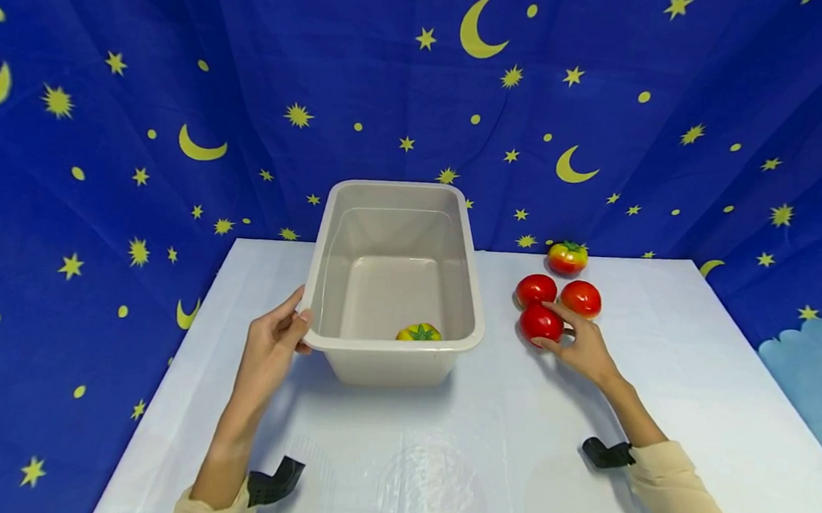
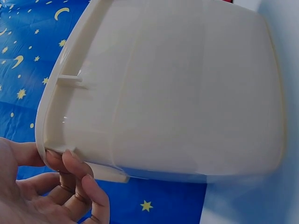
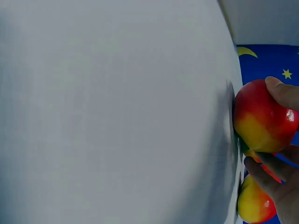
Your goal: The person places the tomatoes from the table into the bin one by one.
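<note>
My left hand [image 1: 275,342] grips the front left corner of the rim of a beige plastic tub [image 1: 388,367], thumb on top and fingers underneath. In the left wrist view, the tub's outer wall [image 2: 177,93] fills most of the frame. One yellow toy tomato [image 1: 419,333] with green leaves lies inside near the front wall. To the right of the tub, my right hand [image 1: 583,349] holds a red toy tomato [image 1: 540,323] between thumb and fingers. The right wrist view shows yellow on this tomato's lower part [image 3: 259,133].
Two red toy tomatoes [image 1: 535,290] [image 1: 581,299] lie just behind the held one. Farther back sits a red-yellow one [image 1: 567,258] with green leaves up. A white table [image 1: 510,474] bears everything, and a blue star-patterned cloth [image 1: 381,85] hangs behind it.
</note>
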The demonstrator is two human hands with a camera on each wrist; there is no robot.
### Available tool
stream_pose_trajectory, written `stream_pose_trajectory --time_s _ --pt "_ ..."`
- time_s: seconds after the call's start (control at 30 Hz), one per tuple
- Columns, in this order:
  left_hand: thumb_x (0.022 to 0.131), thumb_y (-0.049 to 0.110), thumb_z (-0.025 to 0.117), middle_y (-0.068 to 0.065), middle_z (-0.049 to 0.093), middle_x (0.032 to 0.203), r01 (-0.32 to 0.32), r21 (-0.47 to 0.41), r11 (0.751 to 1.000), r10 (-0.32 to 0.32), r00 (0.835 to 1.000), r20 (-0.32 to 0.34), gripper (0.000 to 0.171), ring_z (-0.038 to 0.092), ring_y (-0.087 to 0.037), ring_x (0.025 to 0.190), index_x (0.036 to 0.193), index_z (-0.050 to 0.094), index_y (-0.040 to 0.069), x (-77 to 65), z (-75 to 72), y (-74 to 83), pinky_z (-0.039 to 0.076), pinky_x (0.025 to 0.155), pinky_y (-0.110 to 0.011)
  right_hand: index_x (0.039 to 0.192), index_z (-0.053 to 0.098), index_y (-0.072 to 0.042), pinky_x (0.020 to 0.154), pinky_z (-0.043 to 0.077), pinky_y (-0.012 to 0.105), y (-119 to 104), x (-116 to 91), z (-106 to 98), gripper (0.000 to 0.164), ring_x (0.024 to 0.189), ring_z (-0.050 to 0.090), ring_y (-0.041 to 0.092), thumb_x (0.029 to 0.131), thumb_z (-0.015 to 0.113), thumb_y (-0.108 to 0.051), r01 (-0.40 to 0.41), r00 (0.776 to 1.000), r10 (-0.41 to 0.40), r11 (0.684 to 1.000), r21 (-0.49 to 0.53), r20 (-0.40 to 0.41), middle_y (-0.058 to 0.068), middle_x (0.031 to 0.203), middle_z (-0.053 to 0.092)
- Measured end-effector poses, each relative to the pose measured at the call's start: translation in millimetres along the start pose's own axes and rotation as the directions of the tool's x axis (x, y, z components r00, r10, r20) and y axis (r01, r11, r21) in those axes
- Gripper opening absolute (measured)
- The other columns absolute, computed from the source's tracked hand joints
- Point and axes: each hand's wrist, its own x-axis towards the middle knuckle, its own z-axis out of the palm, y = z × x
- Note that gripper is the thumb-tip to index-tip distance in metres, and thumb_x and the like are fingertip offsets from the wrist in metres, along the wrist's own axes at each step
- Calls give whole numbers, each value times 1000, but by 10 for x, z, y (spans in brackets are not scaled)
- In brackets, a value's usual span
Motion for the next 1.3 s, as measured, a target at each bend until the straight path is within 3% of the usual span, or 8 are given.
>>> stream_pose_trajectory --time_s 0.3,0.57,0.77,1.07,1.3 --pt "102 14 51 -23 64 94 -2 -3 1000 2 1000 -8 46 59 -4 68 146 43 5 4 8 -10 52 63 -19 140 49 1 91 51 54 13 -24 8 66 122 52 48 81 78 -9 -32 999 33 999 35 -6 28 142 47" --pt "102 14 50 -24 64 95 -2 11 1000 2 1000 -7 46 58 -4 68 146 42 4 -7 0 -11 52 64 -19 137 52 2 89 51 54 -109 -2 -73 64 117 55 48 80 79 -6 10 999 -8 999 42 -46 28 135 53" --pt "102 15 50 -23 64 96 1 22 1000 -1 1000 -3 47 58 -5 68 147 41 5 -4 -6 0 52 64 -19 137 52 2 89 50 56 -266 55 -162 64 110 59 48 80 80 -7 52 995 -48 998 46 -91 29 131 55" --pt "102 15 50 -24 65 99 -12 31 999 12 1000 0 47 58 -4 68 147 40 5 6 -14 -4 52 64 -18 136 56 -5 91 51 54 -594 210 -239 66 111 57 36 77 83 -13 126 984 -127 992 -16 -128 21 130 60" --pt "102 15 50 -26 65 101 -7 31 999 7 1000 0 47 59 -4 68 148 40 5 7 1 -18 52 64 -18 139 53 -6 90 53 52 -872 376 -285 67 115 59 38 79 82 -14 153 985 -146 986 63 -94 20 135 57"
